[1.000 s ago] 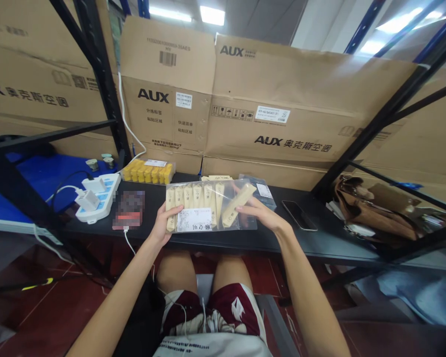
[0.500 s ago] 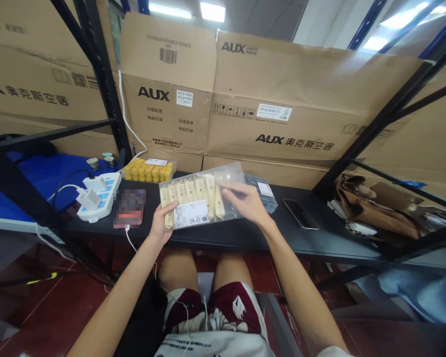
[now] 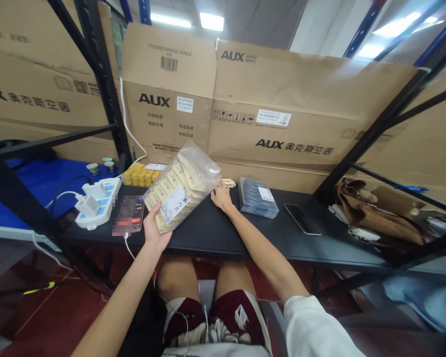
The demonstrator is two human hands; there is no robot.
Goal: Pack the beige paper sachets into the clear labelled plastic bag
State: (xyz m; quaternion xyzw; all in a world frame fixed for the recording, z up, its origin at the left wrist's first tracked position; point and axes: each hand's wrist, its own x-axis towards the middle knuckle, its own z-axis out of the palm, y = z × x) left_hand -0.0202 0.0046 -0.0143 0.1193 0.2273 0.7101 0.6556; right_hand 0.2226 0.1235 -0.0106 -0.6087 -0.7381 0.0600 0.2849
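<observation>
My left hand (image 3: 155, 227) grips the lower end of a clear zip-top plastic bag (image 3: 180, 187), which stands tilted up off the black table (image 3: 193, 238). Several pale wrapped bars lie inside it, and a white printed label (image 3: 174, 204) is stuck on its front. My right hand (image 3: 220, 195) rests on the tabletop with fingers apart, holding nothing, right beside the bag's lower right corner. A small pale packet (image 3: 228, 183) lies just past those fingertips.
A bag of blue packets (image 3: 257, 198) and a black phone (image 3: 302, 219) lie to the right. To the left are a blurred, cabled phone (image 3: 128, 215), a white power strip (image 3: 98, 204) and yellow packs (image 3: 141, 174). Flattened AUX cartons (image 3: 275, 109) stand behind; a brown bag (image 3: 379, 213) sits on the right.
My left hand has lifted and tilted the bag upright. My right hand has let go of it and dropped to the tabletop. The bag of blue packets now shows fully.
</observation>
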